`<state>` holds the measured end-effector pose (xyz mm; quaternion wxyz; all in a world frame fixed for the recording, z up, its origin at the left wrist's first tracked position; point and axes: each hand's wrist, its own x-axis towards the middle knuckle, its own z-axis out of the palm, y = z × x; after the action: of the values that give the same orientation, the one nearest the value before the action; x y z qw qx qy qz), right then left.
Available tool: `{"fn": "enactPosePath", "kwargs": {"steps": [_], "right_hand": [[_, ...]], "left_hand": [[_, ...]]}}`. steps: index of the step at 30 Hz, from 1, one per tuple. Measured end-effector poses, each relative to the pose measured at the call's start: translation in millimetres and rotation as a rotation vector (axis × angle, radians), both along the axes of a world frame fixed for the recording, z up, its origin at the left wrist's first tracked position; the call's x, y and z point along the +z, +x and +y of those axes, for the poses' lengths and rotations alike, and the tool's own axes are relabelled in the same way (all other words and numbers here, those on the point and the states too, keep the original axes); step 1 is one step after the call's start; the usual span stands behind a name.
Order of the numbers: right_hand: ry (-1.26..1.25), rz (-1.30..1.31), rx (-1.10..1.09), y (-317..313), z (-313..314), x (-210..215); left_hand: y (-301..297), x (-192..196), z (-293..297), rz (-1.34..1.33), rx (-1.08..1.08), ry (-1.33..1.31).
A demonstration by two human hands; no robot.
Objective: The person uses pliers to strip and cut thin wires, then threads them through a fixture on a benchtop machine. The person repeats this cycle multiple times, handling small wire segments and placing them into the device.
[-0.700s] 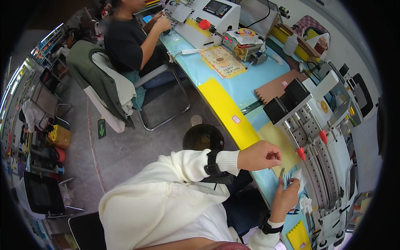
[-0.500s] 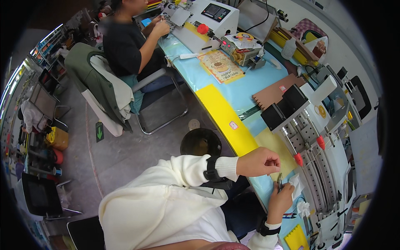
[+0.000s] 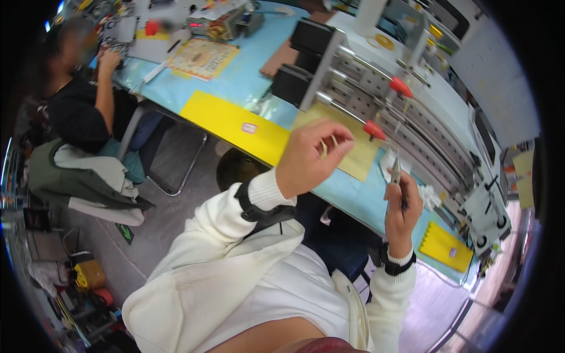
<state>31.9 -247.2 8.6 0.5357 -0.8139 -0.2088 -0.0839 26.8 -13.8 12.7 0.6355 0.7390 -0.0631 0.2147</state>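
Note:
My left hand [image 3: 312, 154] is raised over the front of the bench, thumb and fingertips brought together in a pinch. Whatever sits between those fingertips, if anything, is too small to make out. To its right, my right hand [image 3: 403, 212] is closed around a pair of small pliers [image 3: 396, 171] with dark grips. Their narrow metal jaws point up and away from me. A pale yellow sheet [image 3: 353, 159] lies on the bench under and beyond my left hand. White crumpled tissue [image 3: 388, 160] lies just past the pliers.
A metal machine with rods and red knobs [image 3: 375, 130] stands along the far side of the bench. A yellow strip [image 3: 218, 115] runs along the front edge. One yellow notched pad [image 3: 446, 246] lies at the right. A co-worker [image 3: 82, 100] sits at the left.
My view has swung to the right. The two hands have drawn apart, and the pliers, which were close below the left hand's fingertips, now stand off to the right.

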Motion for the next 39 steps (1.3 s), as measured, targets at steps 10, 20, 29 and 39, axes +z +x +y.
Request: {"fn": "enactPosePath", "kwargs": {"steps": [10,20,29,39], "right_hand": [[0.125,0.05,-0.099,15,20,12],[0.171,0.244,-0.23,27,23,-8],[0.541,0.262,-0.195,33,34,-13],[0.451,0.343,-0.132,33,40,-8]], "left_hand": [[38,12,-32,-0.295,0.239,0.455],[20,-24,-28,-0.473,0.199,0.622],[20,-36,-55,-0.067,-0.296,-0.104],[16,-21,-59,0.067,-0.223,-0.146]]}}
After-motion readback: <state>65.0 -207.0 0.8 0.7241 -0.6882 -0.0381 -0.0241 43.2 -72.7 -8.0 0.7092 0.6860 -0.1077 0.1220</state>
